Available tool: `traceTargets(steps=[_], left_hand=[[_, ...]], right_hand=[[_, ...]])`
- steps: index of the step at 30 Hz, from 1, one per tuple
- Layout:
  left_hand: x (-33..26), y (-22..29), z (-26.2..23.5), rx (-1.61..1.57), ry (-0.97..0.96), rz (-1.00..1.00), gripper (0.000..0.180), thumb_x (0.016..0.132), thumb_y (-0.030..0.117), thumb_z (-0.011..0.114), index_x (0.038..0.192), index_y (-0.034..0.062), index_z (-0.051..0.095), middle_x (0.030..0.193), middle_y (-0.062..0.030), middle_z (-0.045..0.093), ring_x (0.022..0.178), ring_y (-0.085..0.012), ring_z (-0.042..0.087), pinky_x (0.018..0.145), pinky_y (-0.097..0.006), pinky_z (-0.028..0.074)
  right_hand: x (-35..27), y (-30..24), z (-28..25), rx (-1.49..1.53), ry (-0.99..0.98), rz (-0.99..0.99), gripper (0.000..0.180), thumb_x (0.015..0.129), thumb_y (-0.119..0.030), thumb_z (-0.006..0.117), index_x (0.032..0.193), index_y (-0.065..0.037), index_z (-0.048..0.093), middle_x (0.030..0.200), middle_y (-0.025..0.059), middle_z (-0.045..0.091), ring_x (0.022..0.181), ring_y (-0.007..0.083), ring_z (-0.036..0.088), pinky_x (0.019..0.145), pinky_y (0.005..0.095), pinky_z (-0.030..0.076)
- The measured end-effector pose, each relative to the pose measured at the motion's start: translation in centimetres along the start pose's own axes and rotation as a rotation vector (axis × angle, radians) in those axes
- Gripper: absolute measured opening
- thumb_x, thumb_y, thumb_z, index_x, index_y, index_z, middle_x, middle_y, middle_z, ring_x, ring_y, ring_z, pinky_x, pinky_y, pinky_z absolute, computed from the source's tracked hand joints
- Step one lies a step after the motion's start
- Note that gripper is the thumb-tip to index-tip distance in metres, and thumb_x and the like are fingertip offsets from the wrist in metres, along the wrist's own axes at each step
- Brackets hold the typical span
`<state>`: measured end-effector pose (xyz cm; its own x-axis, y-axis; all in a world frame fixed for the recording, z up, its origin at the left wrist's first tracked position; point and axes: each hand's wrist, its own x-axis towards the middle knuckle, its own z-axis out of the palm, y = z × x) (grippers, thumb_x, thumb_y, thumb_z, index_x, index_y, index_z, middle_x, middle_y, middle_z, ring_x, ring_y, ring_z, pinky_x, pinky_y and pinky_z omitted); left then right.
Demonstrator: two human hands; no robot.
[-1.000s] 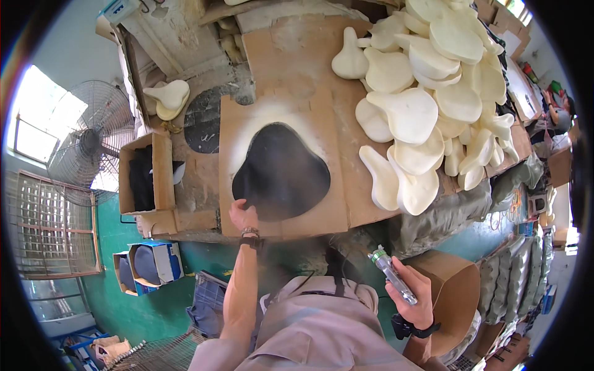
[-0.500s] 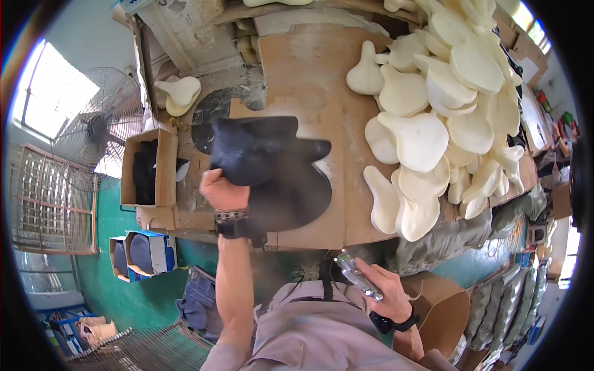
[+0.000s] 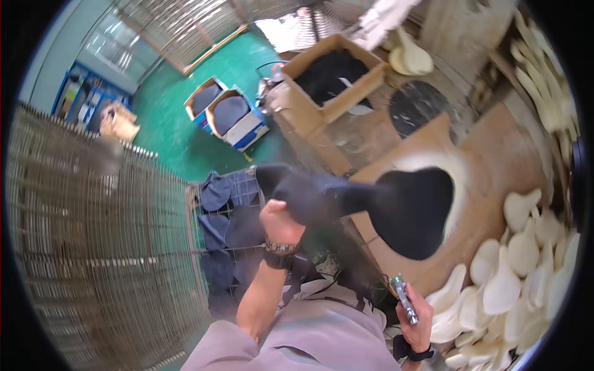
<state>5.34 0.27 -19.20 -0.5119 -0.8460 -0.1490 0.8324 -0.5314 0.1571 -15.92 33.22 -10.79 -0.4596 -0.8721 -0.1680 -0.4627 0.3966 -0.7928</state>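
Observation:
My left hand (image 3: 281,224) is closed on the edge of a limp black saddle cover (image 3: 303,188), blurred by motion, held out beside the wire rack. Low at my right side, my right hand (image 3: 419,315) is wrapped round a metal spray gun (image 3: 404,300) with a green part at its top. On the cardboard-covered bench lies a black saddle-shaped piece (image 3: 416,213) with a whitish spray halo around it. Its narrow end runs behind the held cover. Several dark covers (image 3: 229,226) lie spread on the wire rack near my left hand.
The big wire rack (image 3: 105,229) fills the left side. Pale foam saddle pads (image 3: 504,287) are heaped on the right. An open carton (image 3: 337,105) with black pieces stands on the bench's far end. Blue-and-white boxes (image 3: 244,133) with dark pieces sit on the green floor (image 3: 161,117).
My view has swung left toward the wire rack. My left hand has carried the black cover off the bench, over to the rack's side. The spray gun stays in my right hand.

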Motion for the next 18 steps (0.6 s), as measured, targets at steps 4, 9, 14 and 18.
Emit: traceTargets(steps=[4,9,14,18], left_hand=[[-3.3,8.4,-7.5,-0.020,0.296,0.169,0.053,0.068,0.011,0.052,0.117,-0.0035,0.065,0.123,-0.0171,0.068,0.116,-0.0378,0.062,0.109,-0.050,0.042],[-1.1,17.1,-14.7,-0.017,0.608,0.238,0.038,0.073,0.014,0.055,0.106,-0.0024,0.064,0.105,-0.0153,0.069,0.099,-0.0340,0.064,0.095,-0.046,0.049],[3.7,25.7,-24.3,0.000,0.760,0.174,0.041,0.065,0.013,0.055,0.104,0.0025,0.063,0.111,-0.0110,0.067,0.107,-0.0339,0.061,0.103,-0.047,0.045],[8.9,31.6,-33.2,-0.063,0.769,0.278,0.023,0.066,0.013,0.056,0.087,0.0048,0.061,0.097,-0.0093,0.066,0.095,-0.0313,0.063,0.096,-0.045,0.048]], right_hand=[[4.4,-4.8,4.2,-0.065,-0.110,-0.023,0.047,0.079,-0.002,0.069,0.126,0.006,0.063,0.096,0.0223,0.070,0.083,0.0341,0.069,0.078,0.0371,0.052],[9.9,-10.7,11.8,-0.109,-0.200,0.047,0.045,0.081,0.000,0.067,0.124,0.008,0.062,0.093,0.0205,0.069,0.082,0.0281,0.069,0.076,0.0333,0.052],[15.1,-15.6,20.9,-0.222,-0.381,0.141,0.046,0.080,0.000,0.067,0.125,0.007,0.062,0.087,0.0172,0.068,0.073,0.0220,0.064,0.072,0.0321,0.052],[19.6,-18.8,27.7,-0.247,-0.561,0.352,0.047,0.086,-0.004,0.063,0.133,0.001,0.060,0.095,0.0160,0.069,0.081,0.0230,0.063,0.075,0.0359,0.050]])
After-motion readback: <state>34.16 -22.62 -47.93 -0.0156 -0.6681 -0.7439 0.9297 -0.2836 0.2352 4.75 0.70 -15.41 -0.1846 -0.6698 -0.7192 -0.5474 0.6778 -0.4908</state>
